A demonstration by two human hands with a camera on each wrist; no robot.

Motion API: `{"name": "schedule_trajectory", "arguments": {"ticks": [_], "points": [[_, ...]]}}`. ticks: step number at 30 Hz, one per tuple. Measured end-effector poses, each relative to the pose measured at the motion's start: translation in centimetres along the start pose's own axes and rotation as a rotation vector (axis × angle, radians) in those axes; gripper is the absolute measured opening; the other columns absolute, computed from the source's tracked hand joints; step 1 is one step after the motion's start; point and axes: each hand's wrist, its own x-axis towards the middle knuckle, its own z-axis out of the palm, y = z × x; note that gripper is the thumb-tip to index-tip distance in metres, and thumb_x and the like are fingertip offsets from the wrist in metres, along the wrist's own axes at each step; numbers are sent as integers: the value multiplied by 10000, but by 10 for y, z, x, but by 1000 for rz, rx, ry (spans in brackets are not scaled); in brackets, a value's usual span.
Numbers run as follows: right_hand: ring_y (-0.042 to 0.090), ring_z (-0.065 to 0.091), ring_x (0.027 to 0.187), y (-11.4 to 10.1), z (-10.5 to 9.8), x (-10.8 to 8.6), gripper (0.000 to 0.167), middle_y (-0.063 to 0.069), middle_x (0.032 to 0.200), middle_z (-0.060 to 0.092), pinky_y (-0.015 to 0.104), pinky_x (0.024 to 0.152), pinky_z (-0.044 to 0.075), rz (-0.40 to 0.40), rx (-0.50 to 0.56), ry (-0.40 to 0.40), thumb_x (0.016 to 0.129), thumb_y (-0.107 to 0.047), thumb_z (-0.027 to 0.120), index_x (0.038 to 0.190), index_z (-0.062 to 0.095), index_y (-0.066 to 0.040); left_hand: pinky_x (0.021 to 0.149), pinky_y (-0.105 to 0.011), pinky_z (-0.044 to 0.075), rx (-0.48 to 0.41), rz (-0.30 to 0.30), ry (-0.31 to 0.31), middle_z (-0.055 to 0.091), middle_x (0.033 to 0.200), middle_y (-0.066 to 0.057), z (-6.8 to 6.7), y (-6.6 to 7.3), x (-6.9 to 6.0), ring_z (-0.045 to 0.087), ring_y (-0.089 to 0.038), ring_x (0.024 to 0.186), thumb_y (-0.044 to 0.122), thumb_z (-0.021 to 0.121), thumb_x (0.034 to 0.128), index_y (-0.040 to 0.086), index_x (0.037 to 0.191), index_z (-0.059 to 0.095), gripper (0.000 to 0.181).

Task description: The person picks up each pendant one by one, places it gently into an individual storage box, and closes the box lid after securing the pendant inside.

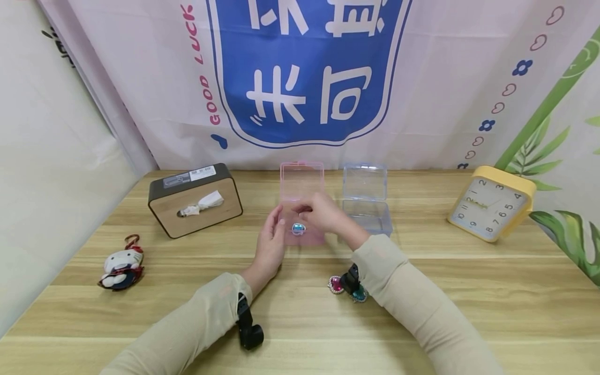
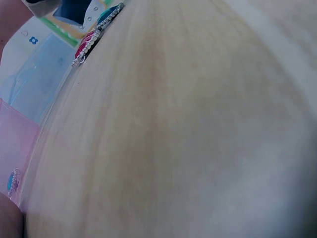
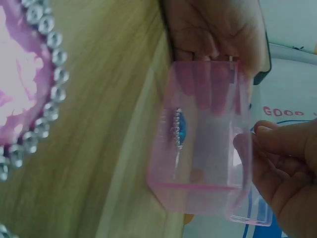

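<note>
The pink clear box [image 1: 304,239] stands with its lid [image 1: 302,182] raised. My left hand [image 1: 271,245] rests along its left side, fairly straight fingers seen through the pink wall in the right wrist view. At the box's opening is my right hand [image 3: 290,168], thumb and forefinger near the rim, with nothing visible between them. A blue gem trinket with a beaded silver edge [image 3: 180,130] lies inside the box. On the table by my right wrist are a pink gem trinket [image 1: 335,284] and a teal one [image 1: 360,295], partly hidden by the wrist camera.
A clear bluish box [image 1: 367,219], lid raised, stands right of the pink one. Further right is a yellow square clock [image 1: 492,203]. On the left are a tissue box [image 1: 197,200] and a plush cat keychain [image 1: 123,266]. A printed curtain [image 1: 140,104] hangs behind.
</note>
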Motion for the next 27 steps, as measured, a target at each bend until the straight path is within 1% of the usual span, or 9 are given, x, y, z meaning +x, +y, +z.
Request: {"name": "schedule_trajectory", "arguments": {"ticks": [2, 6, 9, 12, 17, 22, 27], "points": [[257, 635, 999, -1, -3, -2, 246, 157, 1059, 676, 290, 884, 523, 5, 8, 5, 859, 29, 568, 1087, 659, 26, 1136, -374, 252, -5, 4, -2, 336, 1479, -105, 0, 0, 0, 289, -240, 1366, 107, 378, 983, 67, 1414, 351, 433], [252, 627, 1019, -3, -9, -7, 245, 148, 1084, 669, 301, 891, 520, 21, 57, 14, 882, -10, 568, 1110, 654, 12, 1140, -356, 242, -6, -3, -13, 324, 1486, -87, 0, 0, 0, 276, -216, 1372, 122, 369, 989, 72, 1422, 337, 436], [252, 618, 1038, -3, -12, -14, 251, 143, 1105, 663, 315, 902, 515, 35, 107, 25, 891, -31, 568, 1125, 649, 5, 1139, -368, 243, 0, -1, -19, 314, 1490, -94, 0, -1, 0, 274, -223, 1372, 127, 365, 991, 70, 1426, 329, 440], [264, 612, 1045, -2, -14, -21, 252, 161, 1111, 656, 334, 910, 511, 39, 164, 39, 891, -33, 568, 1126, 646, 14, 1138, -366, 246, 2, -5, -18, 314, 1490, -96, 0, -2, 0, 277, -223, 1370, 129, 369, 990, 79, 1426, 332, 440], [276, 614, 1038, 1, -18, -35, 253, 196, 1108, 648, 342, 891, 522, 34, 230, 53, 892, -41, 568, 1119, 637, 44, 1139, -367, 244, -1, -13, -16, 308, 1493, -99, 0, -2, -1, 275, -225, 1371, 133, 367, 991, 91, 1428, 332, 440], [261, 615, 1026, 5, -19, -48, 251, 185, 1106, 651, 334, 874, 529, 41, 279, 58, 891, -49, 575, 1118, 639, 37, 1141, -364, 238, -16, -8, -22, 297, 1497, -107, 0, -1, -1, 267, -226, 1375, 128, 363, 991, 83, 1428, 328, 441], [228, 627, 983, 8, -17, -58, 236, 159, 1073, 669, 312, 837, 542, 33, 294, 58, 881, -46, 589, 1097, 655, 22, 1139, -355, 244, -21, -7, -19, 301, 1497, -93, 1, -1, -1, 275, -217, 1372, 129, 364, 990, 94, 1427, 333, 440]]}}
